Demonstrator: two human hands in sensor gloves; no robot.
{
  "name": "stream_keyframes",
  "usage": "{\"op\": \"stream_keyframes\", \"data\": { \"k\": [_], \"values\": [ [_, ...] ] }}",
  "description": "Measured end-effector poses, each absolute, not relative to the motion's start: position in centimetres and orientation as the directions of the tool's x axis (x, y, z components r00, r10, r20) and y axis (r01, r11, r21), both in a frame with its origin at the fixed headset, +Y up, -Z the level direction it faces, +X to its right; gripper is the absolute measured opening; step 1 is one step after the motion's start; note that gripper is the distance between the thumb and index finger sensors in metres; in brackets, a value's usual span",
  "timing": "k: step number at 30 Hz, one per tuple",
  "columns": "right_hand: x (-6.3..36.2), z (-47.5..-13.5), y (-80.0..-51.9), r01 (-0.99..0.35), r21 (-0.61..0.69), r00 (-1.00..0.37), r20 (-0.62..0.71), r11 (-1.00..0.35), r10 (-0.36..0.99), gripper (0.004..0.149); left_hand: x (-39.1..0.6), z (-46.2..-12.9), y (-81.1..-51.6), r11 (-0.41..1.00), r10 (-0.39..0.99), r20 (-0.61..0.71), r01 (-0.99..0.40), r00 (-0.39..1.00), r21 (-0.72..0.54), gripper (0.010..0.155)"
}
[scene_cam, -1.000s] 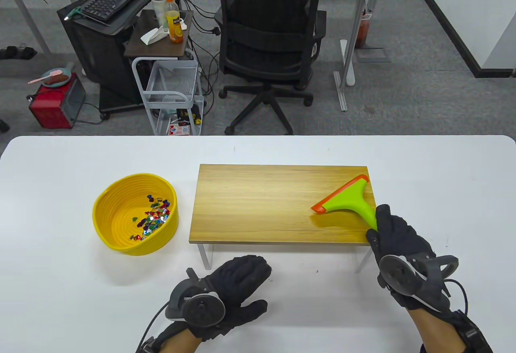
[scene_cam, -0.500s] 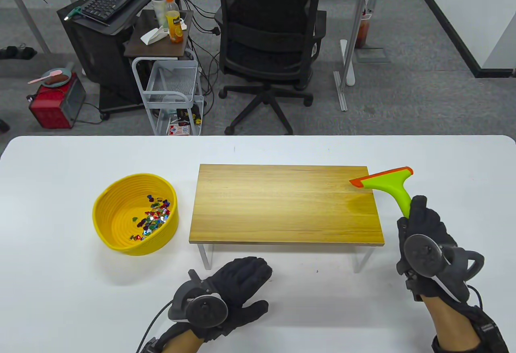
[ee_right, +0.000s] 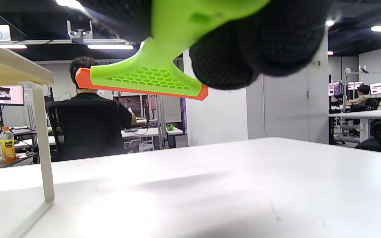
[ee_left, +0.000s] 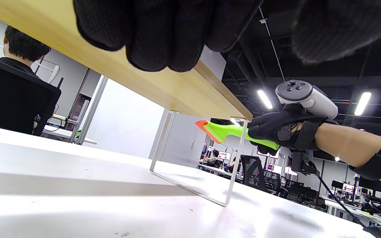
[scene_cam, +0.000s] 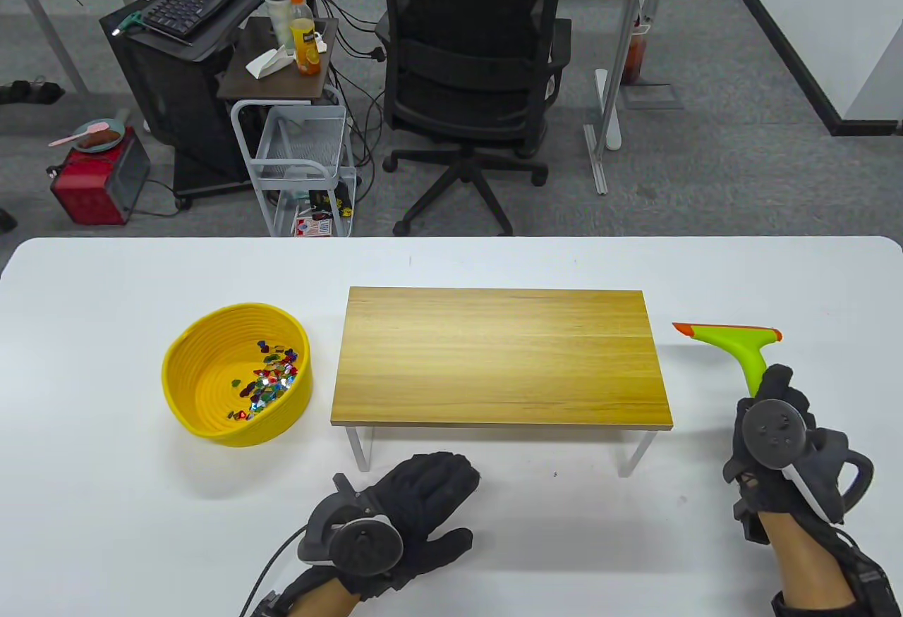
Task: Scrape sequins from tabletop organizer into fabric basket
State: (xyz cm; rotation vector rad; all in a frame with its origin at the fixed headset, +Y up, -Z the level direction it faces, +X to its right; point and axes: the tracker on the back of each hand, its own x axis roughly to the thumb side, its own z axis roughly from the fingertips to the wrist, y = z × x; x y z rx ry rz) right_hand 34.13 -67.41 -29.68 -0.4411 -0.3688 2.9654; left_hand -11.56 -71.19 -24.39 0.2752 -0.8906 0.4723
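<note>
A yellow fabric basket (scene_cam: 236, 374) holds several coloured sequins (scene_cam: 267, 379) on the table's left. The wooden tabletop organizer (scene_cam: 501, 356) stands in the middle on white legs, its top bare. My right hand (scene_cam: 779, 444) grips the handle of a green scraper with an orange blade (scene_cam: 734, 342), held above the white table to the right of the organizer; the scraper also shows in the right wrist view (ee_right: 150, 74) and the left wrist view (ee_left: 230, 132). My left hand (scene_cam: 409, 511) rests flat and empty on the table in front of the organizer.
The white table (scene_cam: 106, 518) stretches around the organizer and basket. Beyond its far edge stand a black office chair (scene_cam: 473, 81) and a small wire cart (scene_cam: 303, 166).
My right hand has carried the scraper off the organizer's right end, rightward and down toward the table. The left hand has hardly moved.
</note>
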Motion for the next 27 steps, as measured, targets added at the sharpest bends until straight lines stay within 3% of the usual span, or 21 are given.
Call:
{"op": "stream_keyframes", "data": {
  "k": [13, 27],
  "values": [
    [34.0, -31.2, -72.0, -0.067, -0.111, -0.947, -0.307, -0.992, 0.099, 0.061, -11.6, -24.4, -71.3, 0.865, 0.283, 0.792, -0.500, 0.540, 0.032, 0.073],
    [33.6, -31.7, -74.2, -0.040, -0.073, -0.948, -0.312, -0.997, 0.061, 0.060, -11.5, -24.5, -71.4, 0.869, 0.283, 0.789, -0.495, 0.546, 0.030, 0.073]
  ]
}}
